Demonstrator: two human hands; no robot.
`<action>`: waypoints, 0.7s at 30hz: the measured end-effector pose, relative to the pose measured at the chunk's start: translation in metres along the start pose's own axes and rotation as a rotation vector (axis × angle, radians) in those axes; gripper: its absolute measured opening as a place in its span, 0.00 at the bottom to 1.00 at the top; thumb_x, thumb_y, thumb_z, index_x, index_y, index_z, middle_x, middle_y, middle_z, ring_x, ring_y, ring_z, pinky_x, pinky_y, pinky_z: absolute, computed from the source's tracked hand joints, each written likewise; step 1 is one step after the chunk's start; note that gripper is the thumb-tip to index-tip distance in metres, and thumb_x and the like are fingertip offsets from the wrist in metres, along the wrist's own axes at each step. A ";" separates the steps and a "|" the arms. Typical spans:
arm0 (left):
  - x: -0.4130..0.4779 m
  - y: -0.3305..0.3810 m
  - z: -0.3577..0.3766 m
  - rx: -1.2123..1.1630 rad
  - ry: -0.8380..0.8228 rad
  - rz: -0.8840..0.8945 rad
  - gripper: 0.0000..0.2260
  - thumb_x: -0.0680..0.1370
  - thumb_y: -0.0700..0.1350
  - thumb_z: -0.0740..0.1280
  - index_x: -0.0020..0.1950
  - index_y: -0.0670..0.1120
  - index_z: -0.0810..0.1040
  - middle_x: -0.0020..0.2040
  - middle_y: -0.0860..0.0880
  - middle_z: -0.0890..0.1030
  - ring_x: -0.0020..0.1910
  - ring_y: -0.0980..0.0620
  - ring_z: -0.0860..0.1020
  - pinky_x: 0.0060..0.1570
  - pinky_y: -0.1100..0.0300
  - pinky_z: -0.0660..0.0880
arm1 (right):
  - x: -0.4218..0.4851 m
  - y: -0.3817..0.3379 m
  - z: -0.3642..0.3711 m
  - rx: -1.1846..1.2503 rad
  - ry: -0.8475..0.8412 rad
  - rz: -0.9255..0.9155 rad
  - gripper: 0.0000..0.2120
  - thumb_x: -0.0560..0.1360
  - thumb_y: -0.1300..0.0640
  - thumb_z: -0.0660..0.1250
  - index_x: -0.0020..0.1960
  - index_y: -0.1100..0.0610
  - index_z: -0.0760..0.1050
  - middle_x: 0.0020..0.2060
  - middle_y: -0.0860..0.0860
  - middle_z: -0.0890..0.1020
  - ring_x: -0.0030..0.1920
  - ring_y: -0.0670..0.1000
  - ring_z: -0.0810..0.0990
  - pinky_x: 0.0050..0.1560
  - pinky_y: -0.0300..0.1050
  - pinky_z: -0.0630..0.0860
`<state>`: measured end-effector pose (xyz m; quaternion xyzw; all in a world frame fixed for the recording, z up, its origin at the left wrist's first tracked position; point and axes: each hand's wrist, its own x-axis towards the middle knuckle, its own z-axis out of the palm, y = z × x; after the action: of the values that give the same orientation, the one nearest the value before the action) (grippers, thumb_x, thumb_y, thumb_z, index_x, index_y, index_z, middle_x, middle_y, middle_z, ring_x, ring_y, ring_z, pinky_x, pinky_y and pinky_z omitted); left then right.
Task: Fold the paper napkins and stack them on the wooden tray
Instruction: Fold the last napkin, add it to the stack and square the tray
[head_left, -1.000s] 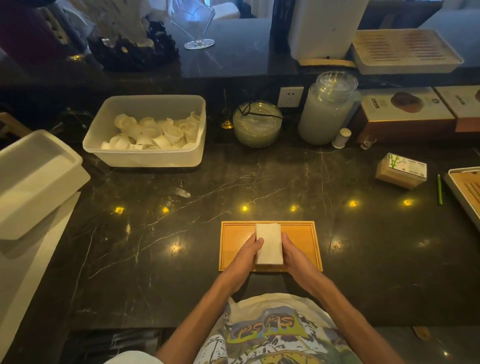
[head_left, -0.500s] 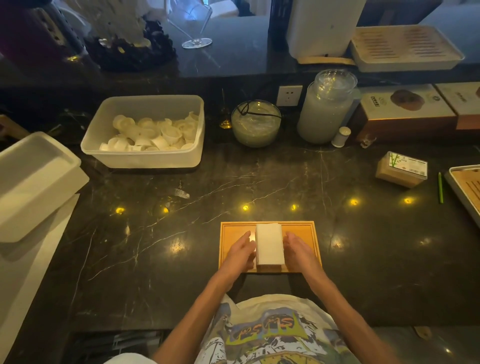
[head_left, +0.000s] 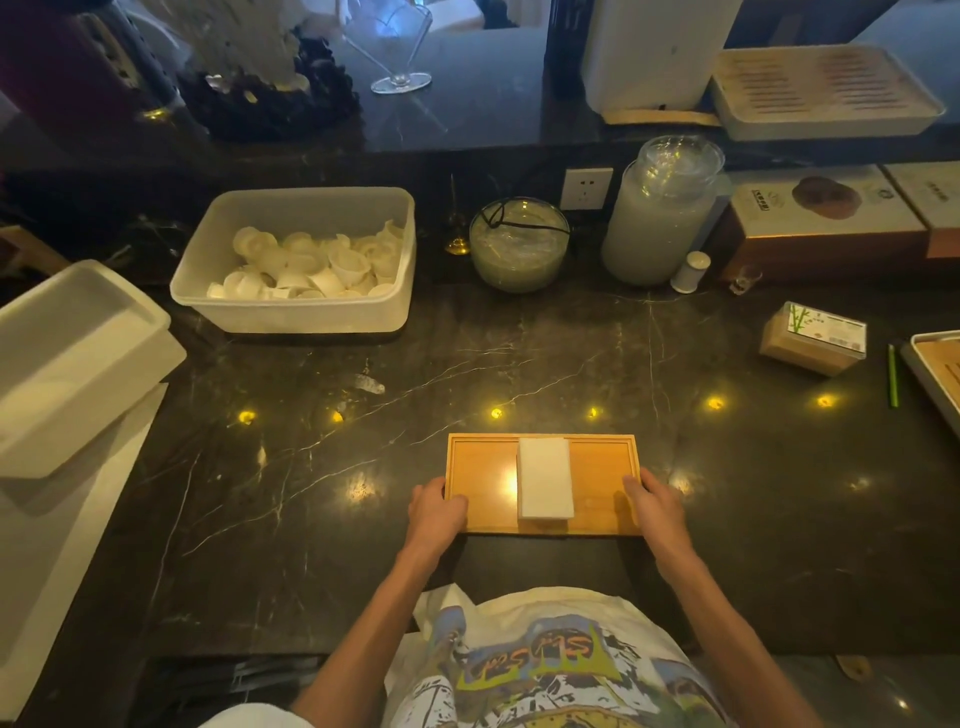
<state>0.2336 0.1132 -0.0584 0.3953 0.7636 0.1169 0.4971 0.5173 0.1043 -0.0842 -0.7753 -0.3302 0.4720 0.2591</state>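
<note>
The left hand (head_left: 435, 506) grips the left short end of the wooden tray (head_left: 480, 483). Its thumb lies on the rim, and its fingers curl around the edge. The tray sits near the front edge of the dark counter (head_left: 727, 467), with its long side running left to right. A neat stack of folded napkins (head_left: 544, 478) lies in the middle of the tray. The stack's long side runs front to back, across the tray. The right hand (head_left: 655, 503) grips the right short end the same way. The hands are well apart, and the stack lies right between them, about as near to one as to the other. Neither hand touches the napkins. The folding looks done.
</note>
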 end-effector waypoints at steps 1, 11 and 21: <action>0.002 0.002 -0.002 -0.005 -0.010 0.025 0.12 0.78 0.41 0.62 0.59 0.48 0.78 0.61 0.41 0.77 0.60 0.41 0.76 0.65 0.40 0.74 | 0.002 -0.004 -0.002 -0.012 -0.014 -0.025 0.20 0.84 0.50 0.60 0.74 0.54 0.71 0.72 0.58 0.70 0.71 0.61 0.69 0.73 0.65 0.66; -0.026 -0.014 0.021 0.733 -0.079 0.450 0.30 0.83 0.47 0.59 0.83 0.47 0.50 0.84 0.41 0.46 0.82 0.38 0.45 0.81 0.40 0.49 | -0.036 0.016 0.006 -0.912 -0.111 -0.503 0.30 0.83 0.46 0.57 0.82 0.54 0.55 0.82 0.53 0.57 0.82 0.57 0.52 0.79 0.57 0.53; 0.021 0.004 0.038 0.946 -0.057 0.447 0.35 0.83 0.61 0.54 0.83 0.52 0.38 0.82 0.40 0.35 0.81 0.38 0.34 0.77 0.38 0.37 | 0.004 -0.005 0.021 -1.052 -0.139 -0.494 0.32 0.83 0.41 0.50 0.83 0.49 0.46 0.83 0.52 0.48 0.82 0.57 0.45 0.79 0.65 0.45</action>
<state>0.2634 0.1228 -0.0884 0.7329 0.6160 -0.1484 0.2477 0.4982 0.1127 -0.0916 -0.6669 -0.7073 0.2202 -0.0806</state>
